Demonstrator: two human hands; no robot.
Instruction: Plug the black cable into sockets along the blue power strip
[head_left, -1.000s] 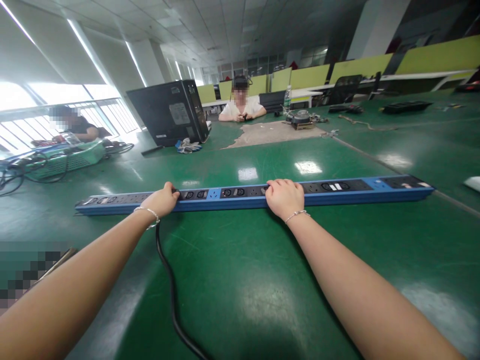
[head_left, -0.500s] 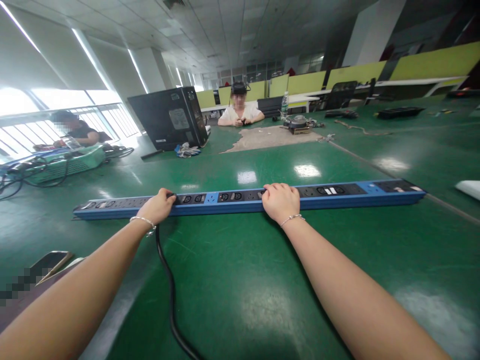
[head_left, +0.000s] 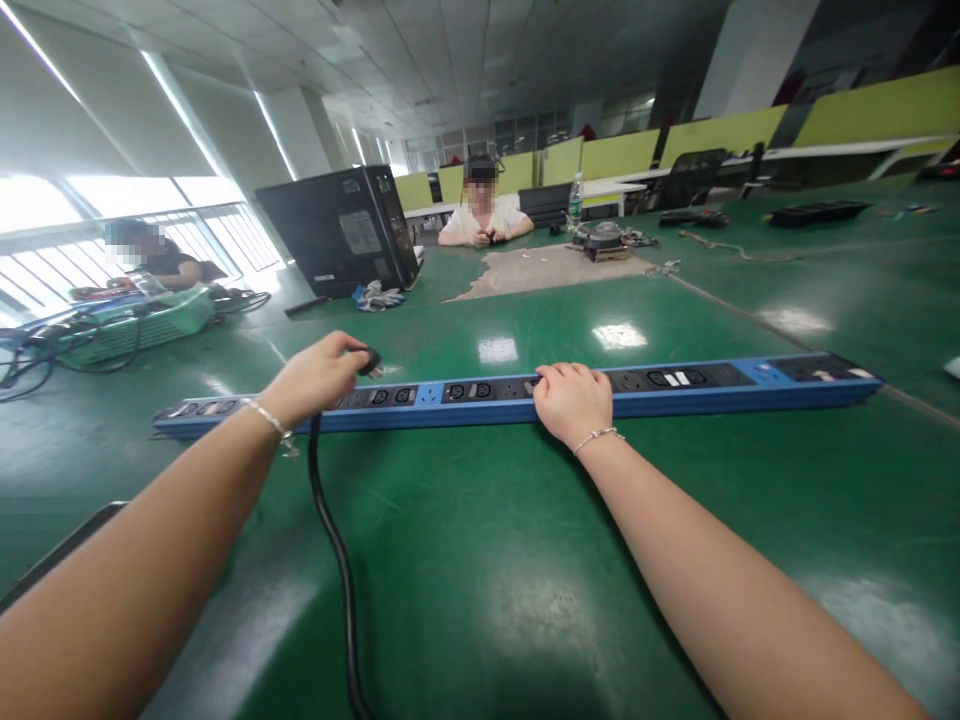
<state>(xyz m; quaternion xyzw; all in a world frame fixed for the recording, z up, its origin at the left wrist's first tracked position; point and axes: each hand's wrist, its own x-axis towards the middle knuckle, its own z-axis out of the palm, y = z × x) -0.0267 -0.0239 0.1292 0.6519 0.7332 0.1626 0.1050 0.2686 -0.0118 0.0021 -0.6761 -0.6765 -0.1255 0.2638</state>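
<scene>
A long blue power strip (head_left: 645,404) with black socket sections lies across the green table. My left hand (head_left: 319,378) is closed on a black plug (head_left: 369,362), whose metal pins show just above the strip's left half. From under that hand a black cable (head_left: 341,560) runs down toward the near edge of the view. My right hand (head_left: 576,400) is wrapped over the strip a little right of its middle, fingers on the top and thumb side hidden in part.
A black computer case (head_left: 337,235) stands at the back left with gloves (head_left: 377,296) beside it. A green basket (head_left: 142,325) with cables is far left. Two people sit beyond. A bottle (head_left: 575,200) and metal parts (head_left: 604,238) stand at the back.
My left hand has risen off the strip with the plug, whose pins now show. My right hand stays on the strip. The view has shifted slightly.
</scene>
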